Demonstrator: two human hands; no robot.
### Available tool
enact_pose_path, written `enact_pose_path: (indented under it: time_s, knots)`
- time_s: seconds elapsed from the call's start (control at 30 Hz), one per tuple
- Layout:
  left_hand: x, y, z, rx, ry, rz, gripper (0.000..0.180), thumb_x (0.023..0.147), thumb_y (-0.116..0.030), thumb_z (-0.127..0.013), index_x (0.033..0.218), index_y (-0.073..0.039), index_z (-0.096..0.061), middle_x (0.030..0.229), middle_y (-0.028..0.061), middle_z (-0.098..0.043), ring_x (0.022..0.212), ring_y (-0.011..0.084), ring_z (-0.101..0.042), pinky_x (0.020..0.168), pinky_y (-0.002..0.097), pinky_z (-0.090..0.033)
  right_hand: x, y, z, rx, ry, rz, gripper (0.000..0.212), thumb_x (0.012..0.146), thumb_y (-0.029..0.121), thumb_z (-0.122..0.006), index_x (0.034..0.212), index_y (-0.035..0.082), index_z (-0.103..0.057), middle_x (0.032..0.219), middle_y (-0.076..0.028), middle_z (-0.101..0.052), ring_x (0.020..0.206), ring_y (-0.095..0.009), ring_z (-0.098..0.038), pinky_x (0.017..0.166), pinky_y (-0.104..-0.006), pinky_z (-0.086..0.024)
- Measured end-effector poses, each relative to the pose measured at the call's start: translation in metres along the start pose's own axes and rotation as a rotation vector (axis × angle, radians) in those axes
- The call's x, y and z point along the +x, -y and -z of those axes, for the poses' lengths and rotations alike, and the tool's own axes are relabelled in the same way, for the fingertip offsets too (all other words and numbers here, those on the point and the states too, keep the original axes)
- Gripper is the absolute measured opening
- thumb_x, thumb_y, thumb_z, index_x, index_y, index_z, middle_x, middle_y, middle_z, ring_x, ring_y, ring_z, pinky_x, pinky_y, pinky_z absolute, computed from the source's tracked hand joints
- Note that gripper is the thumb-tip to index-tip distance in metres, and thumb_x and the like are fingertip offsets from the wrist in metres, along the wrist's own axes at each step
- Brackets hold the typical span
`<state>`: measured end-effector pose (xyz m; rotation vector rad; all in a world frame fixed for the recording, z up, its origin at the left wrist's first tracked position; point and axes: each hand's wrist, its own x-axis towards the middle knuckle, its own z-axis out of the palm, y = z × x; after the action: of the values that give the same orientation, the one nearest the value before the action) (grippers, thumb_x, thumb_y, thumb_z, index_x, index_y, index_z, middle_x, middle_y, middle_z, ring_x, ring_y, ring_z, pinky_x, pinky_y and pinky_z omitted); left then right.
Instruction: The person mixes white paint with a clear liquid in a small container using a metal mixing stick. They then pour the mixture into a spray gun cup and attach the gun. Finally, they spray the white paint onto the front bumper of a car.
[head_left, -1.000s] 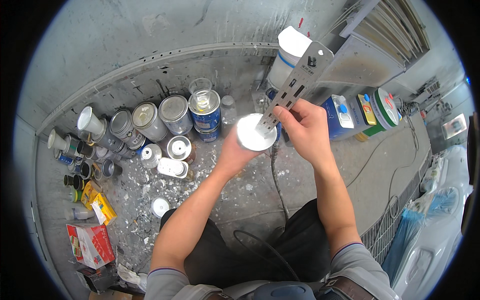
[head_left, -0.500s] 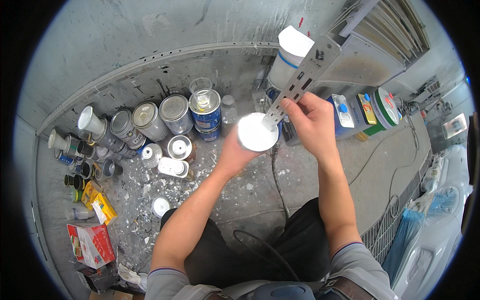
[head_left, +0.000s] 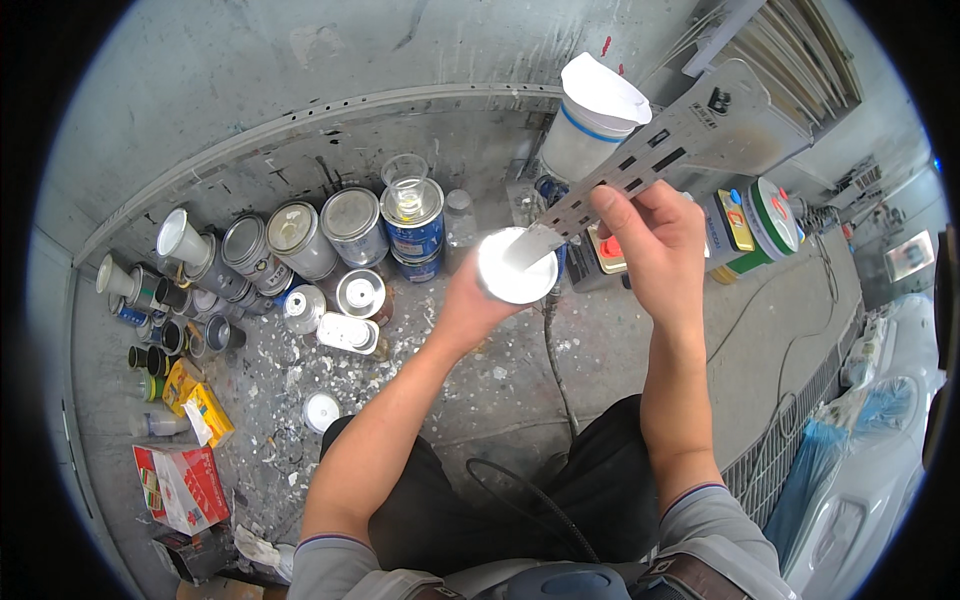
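My left hand (head_left: 470, 308) is closed around the side of a cup (head_left: 553, 278) filled with white paint (head_left: 508, 268). In my right hand (head_left: 650, 235), pinched between thumb and fingers, is a flat metal mixing ruler (head_left: 690, 115) with slots and markings. It slants from the upper right down to the left, and its lower end is in the paint. Behind the ruler stands a white tub (head_left: 575, 145) with a blue band and a white sheet over its top. My right hand hides part of the containers beyond it.
Paint cans (head_left: 352, 225) line the wall at left, one blue can (head_left: 415, 222) with a clear cup on top. A rectangular tin (head_left: 347, 333) and a round white lid (head_left: 322, 411) are on the paint-spattered floor. A black hose (head_left: 556, 360) runs between my legs. A green-and-white can (head_left: 772, 215) is at right.
My right hand has moved right and slightly up. The ruler leans over more to the right, its lower end shifted left within the cup. My left hand holds nearly still.
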<state>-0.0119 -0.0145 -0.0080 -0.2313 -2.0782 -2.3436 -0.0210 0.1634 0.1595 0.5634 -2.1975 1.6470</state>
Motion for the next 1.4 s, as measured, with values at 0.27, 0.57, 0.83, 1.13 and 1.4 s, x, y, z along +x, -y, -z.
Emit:
enact_pose_path:
  time_s: [0.27, 0.57, 0.83, 1.13, 1.4]
  knots:
    - [0.001, -0.005, -0.002, -0.007, -0.030, 0.023, 0.084, 0.071, -0.004, -0.091, 0.145, -0.005, -0.052, 0.137, 0.0068, -0.064, 0.127, 0.0190, -0.061, 0.110, 0.0366, -0.047, -0.001, -0.039, -0.008, -0.268, 0.040, -0.018, 0.018, 0.099, 0.012, -0.073, 0.101, -0.006, -0.074, 0.076, 0.000, -0.068, 0.069, -0.006, -0.057, 0.061, -0.0243, -0.046]
    - [0.004, 0.009, 0.003, 0.001, -0.059, 0.024, 0.083, 0.071, -0.004, -0.091, 0.144, -0.004, -0.051, 0.137, 0.0067, -0.064, 0.125, 0.0191, -0.061, 0.109, 0.0362, -0.048, -0.008, -0.040, -0.014, -0.074, -0.030, -0.127, 0.019, 0.096, 0.013, -0.074, 0.096, -0.006, -0.074, 0.074, -0.003, -0.069, 0.067, -0.007, -0.059, 0.060, -0.0267, -0.047]
    - [0.006, 0.009, 0.004, -0.016, -0.049, -0.036, 0.085, 0.071, -0.003, -0.091, 0.146, -0.004, -0.051, 0.138, 0.0068, -0.064, 0.126, 0.0190, -0.061, 0.109, 0.0357, -0.048, 0.003, -0.003, 0.032, 0.108, -0.237, -0.068, 0.024, 0.098, 0.016, -0.077, 0.084, -0.001, -0.066, 0.075, -0.004, -0.069, 0.066, -0.010, -0.063, 0.062, -0.0240, -0.048]
    - [0.007, 0.018, 0.005, 0.002, -0.043, -0.022, 0.084, 0.072, -0.003, -0.092, 0.146, -0.004, -0.051, 0.137, 0.0064, -0.064, 0.125, 0.0184, -0.062, 0.109, 0.0351, -0.049, -0.010, 0.022, 0.047, 0.117, -0.263, 0.156, 0.017, 0.099, 0.011, -0.075, 0.103, -0.005, -0.071, 0.096, -0.009, -0.073, 0.077, -0.013, -0.067, 0.071, -0.0282, -0.056]
    - [0.005, 0.008, 0.001, 0.041, -0.044, -0.038, 0.086, 0.072, -0.004, -0.092, 0.146, -0.004, -0.051, 0.137, 0.0066, -0.064, 0.127, 0.0186, -0.061, 0.110, 0.0359, -0.048, -0.012, 0.028, 0.056, 0.048, -0.290, 0.204, 0.023, 0.103, 0.016, -0.070, 0.112, -0.005, -0.073, 0.100, -0.010, -0.075, 0.079, -0.015, -0.064, 0.074, -0.0294, -0.050]
